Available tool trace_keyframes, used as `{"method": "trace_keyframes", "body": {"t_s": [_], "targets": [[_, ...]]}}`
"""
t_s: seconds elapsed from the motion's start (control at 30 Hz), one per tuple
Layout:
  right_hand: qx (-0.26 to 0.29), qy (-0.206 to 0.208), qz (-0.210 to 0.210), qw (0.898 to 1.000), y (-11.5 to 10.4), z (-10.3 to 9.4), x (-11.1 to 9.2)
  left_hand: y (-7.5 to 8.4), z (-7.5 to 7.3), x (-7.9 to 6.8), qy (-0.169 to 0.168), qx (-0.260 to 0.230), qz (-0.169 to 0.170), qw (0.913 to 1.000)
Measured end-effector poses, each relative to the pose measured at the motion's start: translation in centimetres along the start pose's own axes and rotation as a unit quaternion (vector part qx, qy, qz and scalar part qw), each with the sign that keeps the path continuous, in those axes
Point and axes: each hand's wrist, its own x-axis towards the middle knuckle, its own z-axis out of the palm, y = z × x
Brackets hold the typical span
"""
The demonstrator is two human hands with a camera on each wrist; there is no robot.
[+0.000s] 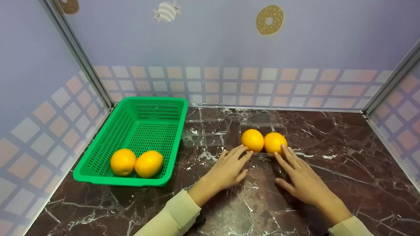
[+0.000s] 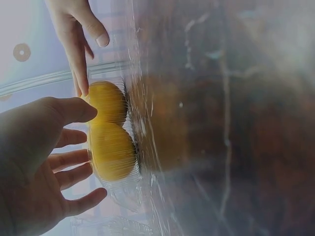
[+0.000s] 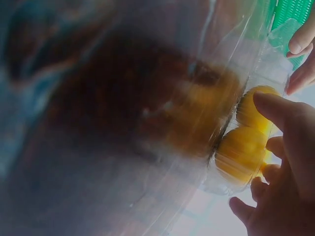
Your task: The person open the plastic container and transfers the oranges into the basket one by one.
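Note:
Two oranges sit side by side in a clear plastic box; the left orange (image 1: 252, 140) touches the right orange (image 1: 275, 143). The box's clear lid (image 1: 261, 117) lies folded back toward the wall. My left hand (image 1: 226, 169) reaches in from the left, fingers spread, fingertips right at the box's front rim by the left orange. My right hand (image 1: 303, 178) has its straight fingers at the right front corner, overlapping the right orange. In the left wrist view, the oranges (image 2: 112, 151) show through the ribbed box wall. Neither hand is curled round anything.
A green plastic basket (image 1: 178, 144) stands at the left, with two more oranges (image 1: 149, 164) at its near end. Between basket and box lies another clear plastic box (image 1: 206, 127), standing open. Patterned panels (image 1: 213, 42) enclose the dark marbled tabletop (image 1: 338, 141) at the back and sides.

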Motion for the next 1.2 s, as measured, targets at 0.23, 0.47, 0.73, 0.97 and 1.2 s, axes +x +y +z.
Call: {"method": "trace_keyframes", "body": {"t_s": [0.23, 0.47, 0.73, 0.97, 1.2], "targets": [[0.002, 0.001, 0.001, 1.000, 0.2, 0.1, -0.3, 0.1, 0.2, 0.2, 0.002, 0.001, 0.003, 1.0000], [-0.016, -0.007, 0.016, 1.000, 0.3, 0.0, -0.4, 0.2, 0.2, 0.3, -0.008, -0.011, -0.009, 0.9999], [-0.022, 0.009, 0.011, 1.000, 0.4, 0.1, -0.7, 1.0, -0.7, 1.5, 0.005, 0.008, -0.013, 0.9999], [-0.008, -0.003, 0.021, 1.000, 0.1, 0.2, -0.6, 1.5, -1.8, 3.2, 0.033, 0.041, -0.025, 0.9983], [-0.001, -0.006, 0.021, 1.000, -0.2, 0.3, -0.5, 1.3, -1.8, 4.7, 0.076, 0.061, -0.017, 0.9951]]}}
